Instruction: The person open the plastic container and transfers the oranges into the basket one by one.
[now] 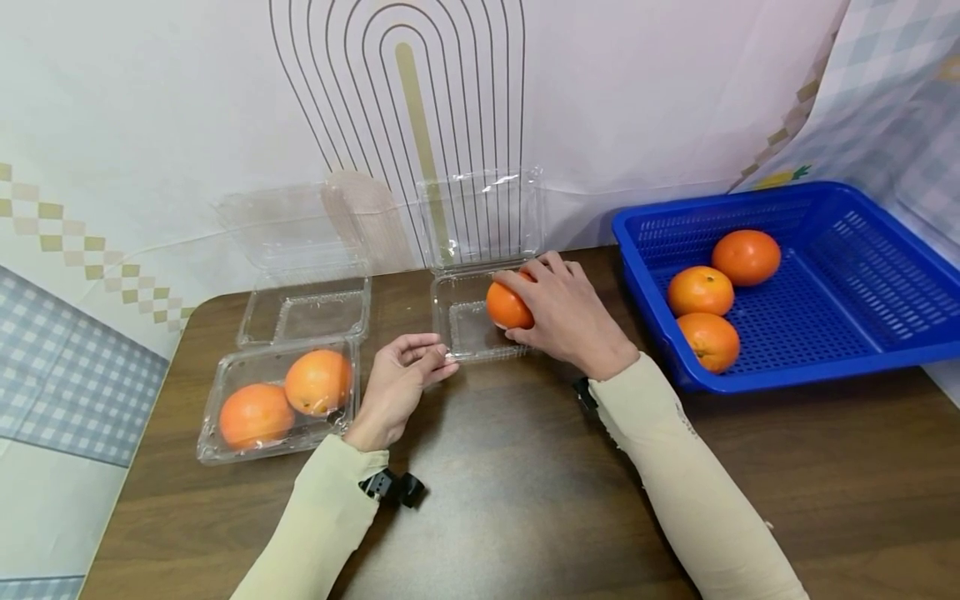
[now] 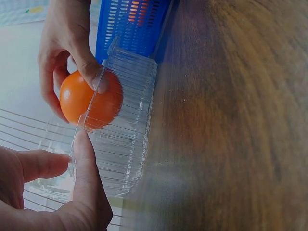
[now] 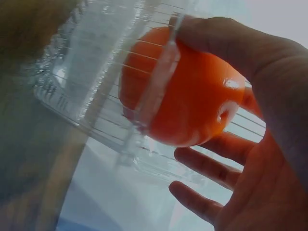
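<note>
With cream sleeves nearest, pinching clear box in left hand; just right of that, gripping an orange in right hand, apparently partly inside box.

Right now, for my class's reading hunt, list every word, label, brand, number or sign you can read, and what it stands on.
There are none: no word, label, brand, number or sign can be read in any view.
The held orange, open clear box, blue basket and patterned wall cloth show no readable lettering.
The black wrist devices are too small to tell whether they carry any marking.
</note>
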`<action>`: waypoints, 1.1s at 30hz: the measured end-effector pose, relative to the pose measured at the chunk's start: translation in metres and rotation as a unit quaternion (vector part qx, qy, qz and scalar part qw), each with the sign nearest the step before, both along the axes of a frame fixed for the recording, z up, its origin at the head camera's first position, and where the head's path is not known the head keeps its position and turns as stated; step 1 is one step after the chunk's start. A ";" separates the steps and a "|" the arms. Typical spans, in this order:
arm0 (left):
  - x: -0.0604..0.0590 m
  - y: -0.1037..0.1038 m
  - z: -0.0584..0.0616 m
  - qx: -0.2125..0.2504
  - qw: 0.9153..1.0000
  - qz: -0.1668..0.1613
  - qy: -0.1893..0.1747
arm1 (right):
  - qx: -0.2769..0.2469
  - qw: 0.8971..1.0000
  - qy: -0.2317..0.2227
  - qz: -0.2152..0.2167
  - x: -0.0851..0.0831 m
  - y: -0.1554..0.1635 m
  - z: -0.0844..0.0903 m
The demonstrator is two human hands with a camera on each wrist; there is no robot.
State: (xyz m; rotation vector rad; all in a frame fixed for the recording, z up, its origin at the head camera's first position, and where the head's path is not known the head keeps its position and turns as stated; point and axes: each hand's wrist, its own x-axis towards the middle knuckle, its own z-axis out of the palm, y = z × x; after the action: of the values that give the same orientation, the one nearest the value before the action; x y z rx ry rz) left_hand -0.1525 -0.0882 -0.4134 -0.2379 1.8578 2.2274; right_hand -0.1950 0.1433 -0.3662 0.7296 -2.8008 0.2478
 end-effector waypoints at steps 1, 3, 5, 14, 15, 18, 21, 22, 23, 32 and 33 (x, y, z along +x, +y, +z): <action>0.000 0.000 0.000 0.001 1.000 0.000 0.000 | 0.001 1.000 0.000 0.000 0.001 0.000 0.001; 0.000 0.000 0.000 0.001 1.000 0.000 0.001 | 0.002 1.000 0.000 0.002 0.002 -0.001 0.005; 0.000 0.000 0.000 0.001 1.000 -0.001 0.001 | 0.001 1.000 0.000 0.005 0.004 -0.002 0.008; -0.001 0.000 -0.002 -0.004 1.000 -0.004 0.001 | 0.002 1.000 0.005 0.013 0.012 -0.006 0.019; -0.001 0.000 -0.001 -0.003 1.000 -0.004 0.001 | 0.002 1.000 0.006 0.013 0.012 -0.007 0.020; 0.000 0.000 -0.001 -0.002 1.000 -0.003 0.001 | 0.005 1.000 0.014 0.015 0.014 -0.007 0.022; 0.000 0.000 -0.001 0.000 1.000 -0.003 0.002 | 0.005 1.000 0.024 0.016 0.016 -0.007 0.023; 0.000 0.000 -0.001 0.000 1.000 -0.003 0.003 | 0.004 0.999 0.027 0.017 0.016 -0.007 0.024; 0.000 0.000 -0.001 0.000 1.000 -0.003 0.004 | 0.004 0.999 0.029 0.018 0.017 -0.007 0.024; 0.000 0.000 -0.001 0.001 1.000 -0.004 0.005 | 0.004 0.999 0.038 0.020 0.018 -0.006 0.026; 0.000 0.000 -0.001 0.001 1.000 -0.003 0.005 | 0.005 0.999 0.038 0.020 0.018 -0.006 0.026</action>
State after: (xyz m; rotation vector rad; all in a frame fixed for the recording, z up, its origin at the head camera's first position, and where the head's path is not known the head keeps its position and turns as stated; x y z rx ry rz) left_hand -0.1525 -0.0887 -0.4141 -0.2199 1.8585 2.2314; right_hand -0.1768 0.1369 -0.3406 0.7806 -2.7195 0.2097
